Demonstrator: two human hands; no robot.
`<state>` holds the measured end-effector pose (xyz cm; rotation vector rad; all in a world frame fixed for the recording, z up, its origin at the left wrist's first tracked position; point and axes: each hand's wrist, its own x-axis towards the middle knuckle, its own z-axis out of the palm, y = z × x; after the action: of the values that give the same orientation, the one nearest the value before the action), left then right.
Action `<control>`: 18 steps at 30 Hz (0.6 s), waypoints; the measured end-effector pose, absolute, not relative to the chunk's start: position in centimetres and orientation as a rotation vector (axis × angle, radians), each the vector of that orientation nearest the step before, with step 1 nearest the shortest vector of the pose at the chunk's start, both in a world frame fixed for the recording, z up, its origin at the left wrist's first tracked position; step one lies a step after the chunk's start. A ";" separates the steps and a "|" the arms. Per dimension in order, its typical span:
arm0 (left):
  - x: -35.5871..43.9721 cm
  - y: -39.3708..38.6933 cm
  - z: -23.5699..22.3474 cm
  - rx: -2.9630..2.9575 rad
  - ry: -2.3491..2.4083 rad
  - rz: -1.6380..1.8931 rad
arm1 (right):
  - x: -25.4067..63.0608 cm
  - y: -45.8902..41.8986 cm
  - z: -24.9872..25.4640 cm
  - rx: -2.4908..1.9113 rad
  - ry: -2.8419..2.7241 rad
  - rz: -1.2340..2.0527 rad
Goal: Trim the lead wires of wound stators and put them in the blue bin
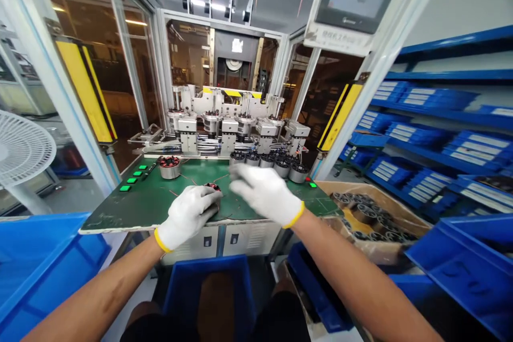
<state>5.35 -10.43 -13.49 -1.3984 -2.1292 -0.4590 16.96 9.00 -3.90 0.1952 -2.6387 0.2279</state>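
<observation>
My left hand (189, 215), in a white glove, is closed over a small round stator with copper windings (212, 187) lying on the green work table (132, 208). My right hand (264, 192), also gloved, hovers just right of it with fingers spread, smeared by motion and holding nothing. Another wound stator (169, 166) stands farther back on the left of the table. A row of several stators (276, 163) lines the table's far right edge.
A machine with several white stations (228, 128) stands behind the table. Green buttons (132, 179) sit at the table's left. A cardboard box of stators (372, 216) is at right, blue bins (460, 262) around, blue shelves (441, 128) right, a fan (22, 152) left.
</observation>
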 end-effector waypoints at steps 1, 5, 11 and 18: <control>5.2 -10.3 -13.9 -1.398 -2.109 -0.442 | 16.5 8.3 -4.2 0.275 -2.706 -0.002; 4.8 -10.1 -14.2 -1.422 -2.093 -0.361 | 14.9 6.8 -6.7 0.362 -2.923 -0.521; 5.5 -9.7 -11.2 -1.414 -2.282 -0.254 | 13.8 8.2 -9.5 0.463 -3.089 -0.087; 5.2 -10.2 -9.3 -1.162 -2.513 -0.452 | 19.4 8.1 -5.9 -0.143 -2.431 0.202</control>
<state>5.24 -10.17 -9.34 -1.1619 -2.5131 -0.4521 19.41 8.07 -5.90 -0.1433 -2.4307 0.2016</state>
